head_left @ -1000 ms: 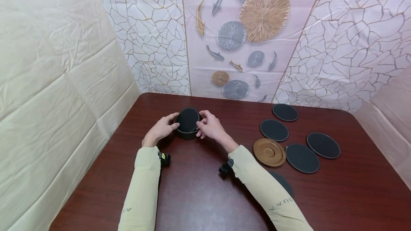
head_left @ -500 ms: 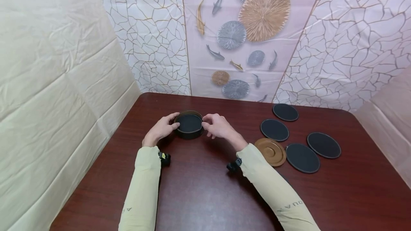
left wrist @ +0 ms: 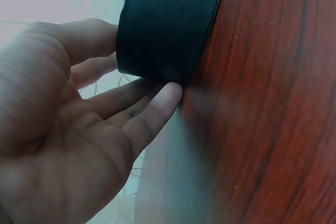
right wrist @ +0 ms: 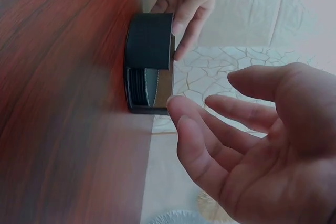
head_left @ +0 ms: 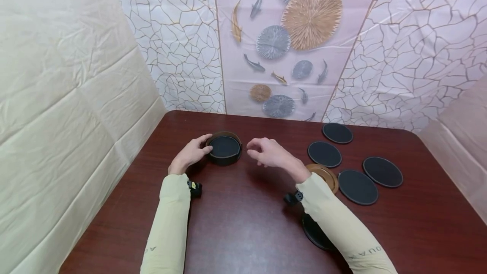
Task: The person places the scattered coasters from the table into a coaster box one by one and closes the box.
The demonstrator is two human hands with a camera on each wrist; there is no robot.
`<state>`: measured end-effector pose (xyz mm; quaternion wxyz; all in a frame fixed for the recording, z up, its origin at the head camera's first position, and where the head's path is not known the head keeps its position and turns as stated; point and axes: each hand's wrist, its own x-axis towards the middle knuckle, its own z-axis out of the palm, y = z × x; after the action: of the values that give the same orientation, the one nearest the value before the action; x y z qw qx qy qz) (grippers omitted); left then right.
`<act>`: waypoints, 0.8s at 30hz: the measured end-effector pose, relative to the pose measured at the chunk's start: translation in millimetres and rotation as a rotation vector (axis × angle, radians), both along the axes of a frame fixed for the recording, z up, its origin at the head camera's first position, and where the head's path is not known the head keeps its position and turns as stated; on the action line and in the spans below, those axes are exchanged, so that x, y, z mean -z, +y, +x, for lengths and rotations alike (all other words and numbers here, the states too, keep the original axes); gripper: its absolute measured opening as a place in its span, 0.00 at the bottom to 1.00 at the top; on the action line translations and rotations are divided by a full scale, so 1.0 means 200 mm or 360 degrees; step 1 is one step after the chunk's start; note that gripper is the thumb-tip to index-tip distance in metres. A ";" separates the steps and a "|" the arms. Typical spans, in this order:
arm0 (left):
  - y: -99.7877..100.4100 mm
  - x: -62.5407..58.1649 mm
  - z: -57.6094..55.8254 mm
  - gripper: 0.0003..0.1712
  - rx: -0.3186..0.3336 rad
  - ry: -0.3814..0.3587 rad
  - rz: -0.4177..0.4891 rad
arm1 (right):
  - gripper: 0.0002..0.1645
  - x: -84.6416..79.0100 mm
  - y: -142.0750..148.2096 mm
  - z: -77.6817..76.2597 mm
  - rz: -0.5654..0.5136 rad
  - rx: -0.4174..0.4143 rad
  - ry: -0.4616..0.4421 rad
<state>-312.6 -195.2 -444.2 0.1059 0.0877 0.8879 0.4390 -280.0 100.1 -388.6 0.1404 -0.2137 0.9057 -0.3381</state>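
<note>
A round black coaster holder [head_left: 222, 161] with a brown inner wall stands on the table toward the back left. A black coaster [head_left: 225, 146] lies flat inside it; through the gap in its side, the right wrist view shows a stack of several coasters [right wrist: 137, 86]. My left hand [head_left: 190, 154] grips the holder's left side, thumb at the near rim and a finger farther back. In the left wrist view its fingers come against the dark wall [left wrist: 163, 24]. My right hand [head_left: 271, 152] is just right of the holder, apart from it, fingers loosely bent around nothing.
Several black coasters [head_left: 324, 154] lie spread on the right of the reddish-brown table [head_left: 236, 223]. Among them is a brown round dish [head_left: 328, 175], partly behind my right forearm. Another black coaster [head_left: 317, 232] is half covered by that sleeve. Patterned cloth hangs behind the table.
The coaster was tilted in the holder's mouth between both hands; now it lies flat inside. My right hand has let go and moved right. The left hand has stayed in place.
</note>
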 end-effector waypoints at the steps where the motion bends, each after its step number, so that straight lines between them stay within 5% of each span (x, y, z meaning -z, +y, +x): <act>1: 0.00 0.00 0.00 0.33 0.0001 0.0001 -0.0001 | 0.20 0.00 0.01 0.01 0.0009 -0.0011 0.0008; 24: 0.00 0.01 -0.01 0.33 0.0006 -0.0001 0.0019 | 0.21 -0.02 0.36 0.22 0.0124 -0.0316 0.0090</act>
<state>-314.2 -195.3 -446.8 0.1065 0.0899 0.8851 0.4441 -235.4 171.4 -385.2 0.1557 -0.3063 0.8961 -0.2809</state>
